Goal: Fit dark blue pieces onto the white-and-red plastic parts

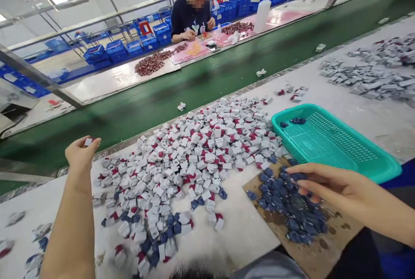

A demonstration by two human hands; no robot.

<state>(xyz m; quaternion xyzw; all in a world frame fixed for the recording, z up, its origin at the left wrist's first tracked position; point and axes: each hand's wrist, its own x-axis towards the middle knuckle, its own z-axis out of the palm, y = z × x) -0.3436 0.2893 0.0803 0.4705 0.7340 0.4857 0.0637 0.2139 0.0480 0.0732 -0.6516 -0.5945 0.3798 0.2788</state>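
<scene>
Pinching a small white piece (88,142) in its fingertips, the left hand (81,152) hangs above a heap of white-and-red pieces (181,153) on a white-covered bench (241,235). The right hand (319,181), fingers together, sits over dark blue pieces (285,205) on a cardboard sheet (337,240); whether it grips any is hard to say. A teal plastic basket (330,140) lies just beyond.

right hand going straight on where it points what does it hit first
The right hand would likely meet the heap of dark blue pieces first, though its height above them is unclear.
</scene>
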